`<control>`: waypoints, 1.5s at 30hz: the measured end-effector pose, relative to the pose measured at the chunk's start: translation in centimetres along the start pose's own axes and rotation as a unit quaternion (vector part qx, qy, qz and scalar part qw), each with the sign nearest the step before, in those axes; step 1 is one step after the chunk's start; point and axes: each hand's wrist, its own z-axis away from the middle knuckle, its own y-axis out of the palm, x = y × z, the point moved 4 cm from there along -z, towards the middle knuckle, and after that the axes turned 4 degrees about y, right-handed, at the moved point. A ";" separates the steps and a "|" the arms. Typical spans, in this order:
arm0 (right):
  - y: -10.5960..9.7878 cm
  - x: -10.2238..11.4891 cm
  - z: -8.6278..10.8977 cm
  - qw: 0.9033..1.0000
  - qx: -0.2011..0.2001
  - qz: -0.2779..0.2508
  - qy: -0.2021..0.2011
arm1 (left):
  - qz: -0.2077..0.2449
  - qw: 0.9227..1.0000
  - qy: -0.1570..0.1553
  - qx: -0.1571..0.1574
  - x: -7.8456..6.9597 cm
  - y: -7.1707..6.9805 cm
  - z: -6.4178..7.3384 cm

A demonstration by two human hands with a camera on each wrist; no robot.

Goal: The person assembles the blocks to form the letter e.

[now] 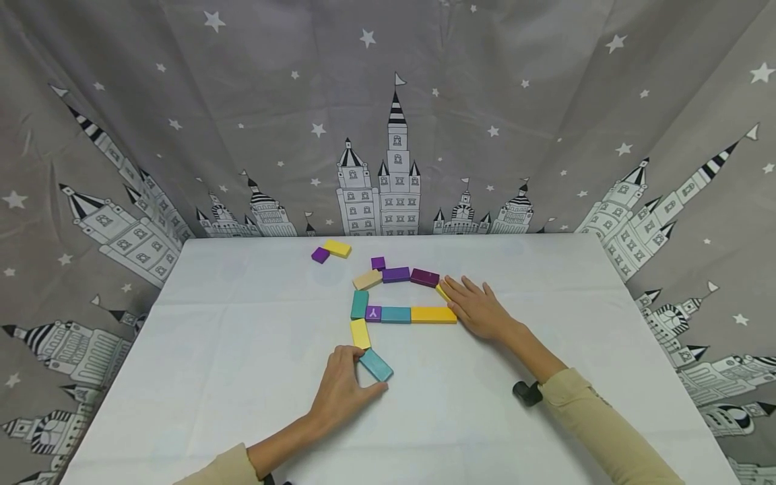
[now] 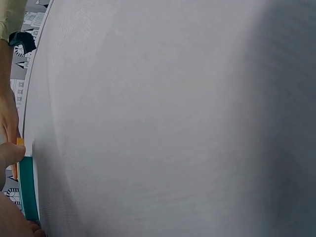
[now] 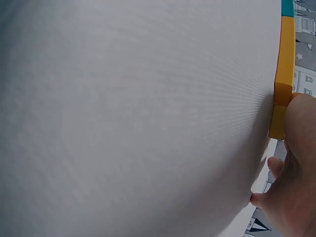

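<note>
My left hand (image 1: pixel 343 387) pinches a teal block (image 1: pixel 376 365) end to end, its thumb at the near corner and fingertips at the far one. In the left wrist view this teal block (image 2: pixel 28 190) lies between thumb and fingers. One corner meets a pale yellow block (image 1: pixel 360 334). My right hand (image 1: pixel 481 313) lies with fingers stretched out over a yellow block (image 1: pixel 443 292), which it partly covers. Beside its thumb is the end of a long orange-yellow block (image 1: pixel 433 315); in the right wrist view the thumb is against a shorter yellow piece (image 3: pixel 278 121).
The blocks form a loop: a teal block (image 1: pixel 396 315), a purple block marked Y (image 1: pixel 373 314), an upright teal one (image 1: pixel 360 304), a beige one (image 1: pixel 367 279), a purple one (image 1: pixel 396 275) and a maroon one (image 1: pixel 425 277). Behind lie a purple cube (image 1: pixel 378 263) and a loose yellow block (image 1: pixel 337 248).
</note>
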 end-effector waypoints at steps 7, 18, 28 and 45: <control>-0.1 0.1 0.0 1.000 -0.001 -0.004 -0.001 | 0.075 0.995 -0.058 0.012 0.5 -0.7 -0.2; 0.0 0.0 0.1 1.000 -0.005 -0.007 -0.003 | 0.152 0.988 -0.007 -0.016 4.9 -3.6 -6.7; 0.2 -0.3 0.0 1.000 0.001 -0.001 -0.004 | 0.041 0.998 0.045 -0.019 8.7 -6.4 -14.6; 0.2 -0.3 -0.1 1.000 0.003 0.001 0.006 | 0.010 0.997 -0.055 0.051 13.2 -7.4 -21.7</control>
